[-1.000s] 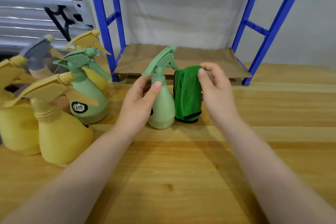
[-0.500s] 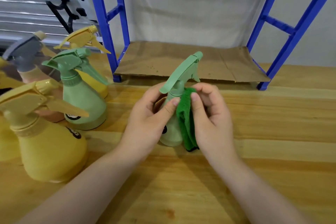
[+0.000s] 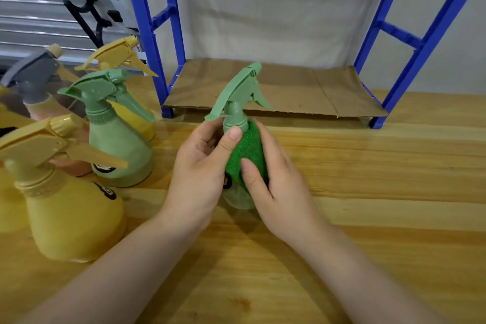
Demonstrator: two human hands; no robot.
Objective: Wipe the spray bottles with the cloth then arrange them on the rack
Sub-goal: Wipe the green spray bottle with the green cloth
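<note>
Spanning the frame, a wooden table (image 3: 368,218) carries a blue rack (image 3: 410,42) with a cardboard shelf (image 3: 289,92) at upper centre. Perhaps six spray bottles show, five clustered at left, partly cropped. At centre, the left hand (image 3: 200,166) grips the pale green spray bottle (image 3: 236,102); the right hand (image 3: 276,179) presses a green cloth (image 3: 249,150) round it.

In front of me is a wooden worktop (image 3: 368,192) with pale yellow planks and a soft shine from the light above. Behind it I see a plain grey-white wall (image 3: 276,8). To my left, on the wall, there are horizontal grey slats (image 3: 39,26), and a black bracket (image 3: 89,18) is fixed before them.
</note>
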